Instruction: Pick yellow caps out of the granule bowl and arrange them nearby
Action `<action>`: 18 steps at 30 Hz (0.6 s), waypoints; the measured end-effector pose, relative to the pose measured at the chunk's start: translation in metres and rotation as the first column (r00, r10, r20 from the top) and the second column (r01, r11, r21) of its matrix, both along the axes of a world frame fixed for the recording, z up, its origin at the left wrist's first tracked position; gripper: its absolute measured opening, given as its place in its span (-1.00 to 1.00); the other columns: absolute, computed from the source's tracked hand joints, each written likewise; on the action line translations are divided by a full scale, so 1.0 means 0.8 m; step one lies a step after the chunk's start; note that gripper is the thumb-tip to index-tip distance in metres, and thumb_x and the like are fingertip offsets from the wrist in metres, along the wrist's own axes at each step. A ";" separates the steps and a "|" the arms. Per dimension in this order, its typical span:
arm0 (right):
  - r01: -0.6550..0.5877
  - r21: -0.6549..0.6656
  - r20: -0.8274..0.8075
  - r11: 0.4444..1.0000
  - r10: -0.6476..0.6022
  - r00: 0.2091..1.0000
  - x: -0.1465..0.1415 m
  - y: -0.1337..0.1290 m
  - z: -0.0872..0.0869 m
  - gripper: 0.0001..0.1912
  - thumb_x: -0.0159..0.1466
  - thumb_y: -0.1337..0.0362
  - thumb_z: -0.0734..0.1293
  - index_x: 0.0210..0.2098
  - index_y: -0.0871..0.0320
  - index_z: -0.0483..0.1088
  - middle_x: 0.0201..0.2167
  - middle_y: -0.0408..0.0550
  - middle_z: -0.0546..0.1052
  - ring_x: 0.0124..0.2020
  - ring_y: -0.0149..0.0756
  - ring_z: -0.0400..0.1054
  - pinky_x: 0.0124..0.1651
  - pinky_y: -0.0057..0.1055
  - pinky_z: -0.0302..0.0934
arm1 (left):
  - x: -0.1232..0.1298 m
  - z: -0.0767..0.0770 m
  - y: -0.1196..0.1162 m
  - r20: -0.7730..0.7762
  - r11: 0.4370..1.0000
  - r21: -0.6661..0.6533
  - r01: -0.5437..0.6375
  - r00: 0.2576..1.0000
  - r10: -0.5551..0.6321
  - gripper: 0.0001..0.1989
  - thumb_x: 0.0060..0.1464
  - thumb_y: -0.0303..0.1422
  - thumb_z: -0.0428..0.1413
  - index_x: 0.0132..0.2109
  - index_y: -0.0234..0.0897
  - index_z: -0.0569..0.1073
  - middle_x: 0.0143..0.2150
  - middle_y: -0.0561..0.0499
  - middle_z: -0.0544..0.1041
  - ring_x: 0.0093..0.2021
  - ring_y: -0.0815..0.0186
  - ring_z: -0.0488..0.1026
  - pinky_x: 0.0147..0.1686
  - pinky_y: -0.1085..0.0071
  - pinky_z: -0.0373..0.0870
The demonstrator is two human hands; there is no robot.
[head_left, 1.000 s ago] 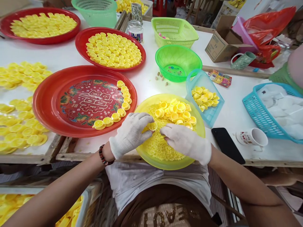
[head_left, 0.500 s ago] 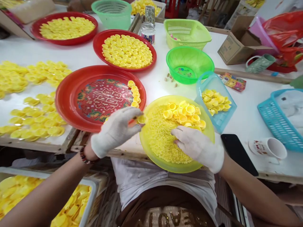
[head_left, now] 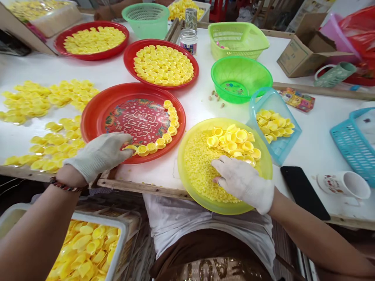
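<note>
My left hand (head_left: pixel 101 154), in a white glove, pinches a small yellow cup (head_left: pixel 130 148) at the near rim of the red tray (head_left: pixel 98 113). A curved row of yellow cups (head_left: pixel 160 143) lines that tray's right and near side. My right hand (head_left: pixel 238 179), also gloved, rests on the yellow granules (head_left: pixel 202 168) in the yellow bowl (head_left: pixel 187 187), its fingers curled together; whatever they hold is hidden. Just beyond it a heap of yellow cups (head_left: pixel 231 140) lies in the same bowl.
Two red trays of yellow cups (head_left: pixel 164 65) (head_left: pixel 93 40) stand behind. Loose yellow discs (head_left: pixel 58 144) lie at left. A green bowl (head_left: pixel 241 80), blue scoop (head_left: pixel 281 152), black phone (head_left: pixel 304 193) and mug (head_left: pixel 342 184) are to the right. A bin (head_left: pixel 124 238) stands below left.
My left hand has moved left from beside the yellow bowl to the red tray's near rim. My right hand stays in the bowl. The view has shifted slightly.
</note>
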State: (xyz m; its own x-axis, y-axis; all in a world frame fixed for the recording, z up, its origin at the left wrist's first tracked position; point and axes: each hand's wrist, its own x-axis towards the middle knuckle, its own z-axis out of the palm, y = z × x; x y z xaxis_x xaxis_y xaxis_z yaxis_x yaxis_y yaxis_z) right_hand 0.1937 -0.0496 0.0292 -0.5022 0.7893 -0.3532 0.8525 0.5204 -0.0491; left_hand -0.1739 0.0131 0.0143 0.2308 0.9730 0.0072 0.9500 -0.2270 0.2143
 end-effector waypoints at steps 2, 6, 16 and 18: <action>0.013 -0.026 0.014 1.000 -0.012 1.000 -0.009 0.001 0.005 -0.76 0.34 0.17 0.32 -0.08 0.16 0.33 -0.15 0.07 0.47 -0.21 -0.08 0.46 -0.27 -0.26 0.26 | 0.040 0.009 0.005 -0.027 0.994 0.074 0.080 0.997 -0.078 -0.72 0.14 -0.22 0.04 -0.18 -0.33 0.51 -0.28 -0.06 0.49 -0.24 0.20 0.46 -0.17 0.26 0.37; -0.037 -0.082 -0.008 0.996 0.036 0.999 -0.024 0.005 0.001 -0.68 0.32 0.20 0.32 0.00 0.22 0.33 -0.12 0.13 0.47 -0.23 -0.07 0.47 -0.28 -0.24 0.29 | 0.157 0.016 0.018 0.074 0.946 0.099 0.309 0.946 -0.317 -0.74 0.20 -0.25 0.03 -0.10 -0.28 0.52 -0.19 -0.09 0.51 -0.17 0.18 0.46 -0.14 0.27 0.38; -0.036 -0.085 -0.248 0.996 0.014 0.969 0.003 0.009 -0.037 -0.83 0.38 0.34 0.20 -0.12 0.21 0.41 -0.15 0.03 0.48 -0.14 -0.22 0.38 -0.09 -0.30 0.22 | 0.259 0.010 0.028 0.004 0.903 0.067 0.424 0.905 -0.425 -0.75 0.18 -0.28 0.09 -0.04 -0.26 0.51 -0.24 -0.08 0.51 -0.23 0.16 0.47 -0.13 0.18 0.34; -0.007 -0.080 -0.276 0.997 -0.015 0.961 0.011 0.009 -0.040 -0.83 0.39 0.34 0.20 -0.13 0.19 0.42 -0.17 0.00 0.48 -0.17 -0.26 0.36 -0.10 -0.32 0.19 | 0.242 0.017 0.021 -0.058 0.889 0.070 0.453 0.891 -0.450 -0.77 0.17 -0.31 0.07 -0.06 -0.23 0.52 -0.23 -0.08 0.51 -0.26 0.16 0.47 -0.22 0.22 0.32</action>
State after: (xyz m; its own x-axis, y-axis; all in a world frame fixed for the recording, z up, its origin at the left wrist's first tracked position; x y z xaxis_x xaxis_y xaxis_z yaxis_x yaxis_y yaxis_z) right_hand 0.2027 -0.0421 -0.0025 -0.5859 0.7665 -0.2631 0.8020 0.5018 -0.3239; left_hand 0.0200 0.0297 0.0275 0.6470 0.7600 0.0619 0.7479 -0.6483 0.1426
